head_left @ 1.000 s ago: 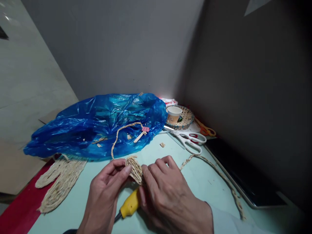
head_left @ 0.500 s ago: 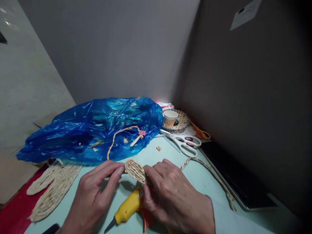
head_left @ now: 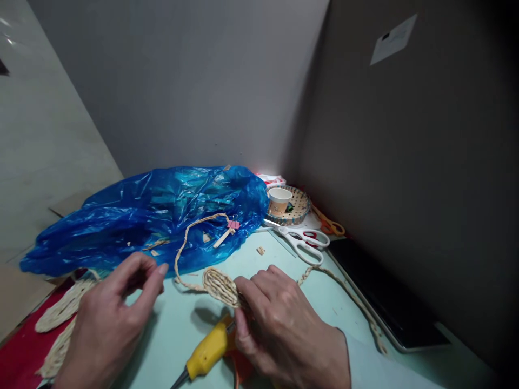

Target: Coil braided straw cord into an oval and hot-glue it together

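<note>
My right hand [head_left: 279,319] pinches the right end of a small oval coil of braided straw [head_left: 219,286] between thumb and fingers, holding it above the table. From the coil's left side a thin straw braid [head_left: 187,237] runs up onto the blue plastic bag. My left hand [head_left: 117,302] is apart from the coil, to its left, fingers loosely curled and nothing visible in them. Under the coil lies a yellow glue gun [head_left: 208,348] with a dark nozzle; my right hand hides part of it.
A crumpled blue plastic bag [head_left: 162,200] fills the back left, with a pink binder clip [head_left: 233,225] on it. White-handled scissors [head_left: 306,243], a woven basket [head_left: 298,210] with a paper cup [head_left: 279,200], and a black tablet [head_left: 381,297] lie right. Flat braided pieces [head_left: 60,313] rest left.
My left hand has let go of the coil's left side and moved away to the left. My right hand still grips the coil. The view has shifted slightly.
</note>
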The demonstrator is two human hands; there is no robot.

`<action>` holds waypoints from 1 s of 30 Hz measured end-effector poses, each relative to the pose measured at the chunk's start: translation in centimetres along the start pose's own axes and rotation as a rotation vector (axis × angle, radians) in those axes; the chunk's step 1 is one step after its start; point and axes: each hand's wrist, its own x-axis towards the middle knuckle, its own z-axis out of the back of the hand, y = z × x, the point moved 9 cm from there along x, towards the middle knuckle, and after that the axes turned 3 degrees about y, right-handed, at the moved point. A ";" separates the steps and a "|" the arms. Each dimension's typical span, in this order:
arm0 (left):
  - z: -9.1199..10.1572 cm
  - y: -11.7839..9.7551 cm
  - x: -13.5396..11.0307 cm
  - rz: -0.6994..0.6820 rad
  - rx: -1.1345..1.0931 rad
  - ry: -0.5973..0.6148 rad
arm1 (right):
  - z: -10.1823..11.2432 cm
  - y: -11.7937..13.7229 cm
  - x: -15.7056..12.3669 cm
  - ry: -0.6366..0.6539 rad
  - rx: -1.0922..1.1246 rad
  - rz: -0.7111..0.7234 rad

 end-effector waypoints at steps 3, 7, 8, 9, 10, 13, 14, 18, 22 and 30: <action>-2.5 1.3 -0.1 0.166 -0.360 0.202 | 0.4 0.4 -0.2 -0.040 0.025 0.019; -6.7 2.0 -2.0 0.391 -0.739 0.374 | 0.7 0.9 -0.6 -0.101 0.028 0.037; -7.3 2.0 -2.3 0.413 -0.785 0.391 | 0.8 1.1 -0.7 -0.123 0.023 0.045; -7.8 1.8 -2.6 0.423 -0.827 0.406 | 0.8 1.2 -0.7 -0.139 0.018 0.052; -8.0 1.5 -2.8 0.423 -0.863 0.407 | 0.9 1.3 -0.8 -0.154 0.013 0.058; -7.9 0.4 -2.9 0.431 -0.982 0.372 | 1.0 1.4 -0.7 -0.175 0.005 0.056; -7.7 0.0 -3.1 0.439 -1.018 0.356 | 1.0 1.4 -0.7 -0.174 0.004 0.056; -8.4 -2.0 -4.6 0.553 -1.236 0.398 | 1.0 1.6 -0.5 -0.157 0.007 0.073; -8.9 -2.6 -5.6 0.615 -1.260 0.386 | 0.8 2.0 -0.6 -0.155 -0.023 0.092; -9.2 -2.7 -5.7 0.648 -1.352 0.462 | 0.5 1.8 -0.6 -0.043 0.076 0.053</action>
